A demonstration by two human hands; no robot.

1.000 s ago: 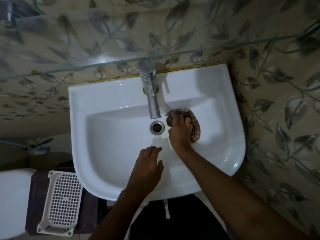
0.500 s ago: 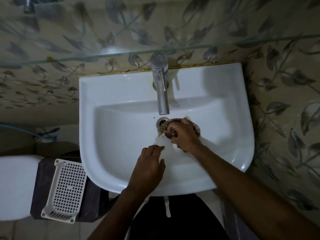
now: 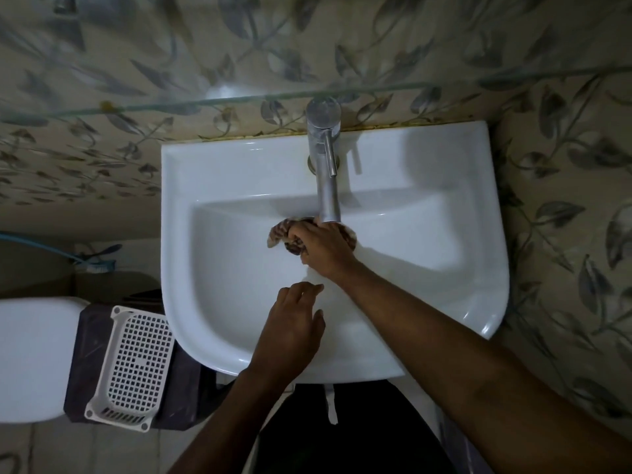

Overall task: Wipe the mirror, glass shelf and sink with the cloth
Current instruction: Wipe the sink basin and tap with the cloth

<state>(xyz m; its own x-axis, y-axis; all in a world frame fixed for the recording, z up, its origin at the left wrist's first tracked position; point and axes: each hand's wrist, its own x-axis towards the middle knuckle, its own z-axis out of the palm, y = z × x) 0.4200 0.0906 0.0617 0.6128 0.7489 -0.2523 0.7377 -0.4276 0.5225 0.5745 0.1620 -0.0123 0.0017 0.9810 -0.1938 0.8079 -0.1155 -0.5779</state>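
- The right hand (image 3: 325,248) presses a bunched, brown-patterned cloth (image 3: 280,236) against the bottom of the sink (image 3: 239,302), fingers curled over it, directly beneath the tip of the tap's spout.
- The left hand (image 3: 290,331) rests on the sink's near rim, fingers relaxed and slightly spread, holding nothing.
- The metal tap (image 3: 325,159) rises from the back ledge of the white basin, its spout reaching out over the cloth.
- A glass shelf (image 3: 205,102) runs along the leaf-patterned wall just above the tap.
- To the left, below the sink, a white perforated basket (image 3: 133,371) sits on a dark stand, beside a white toilet (image 3: 30,357).
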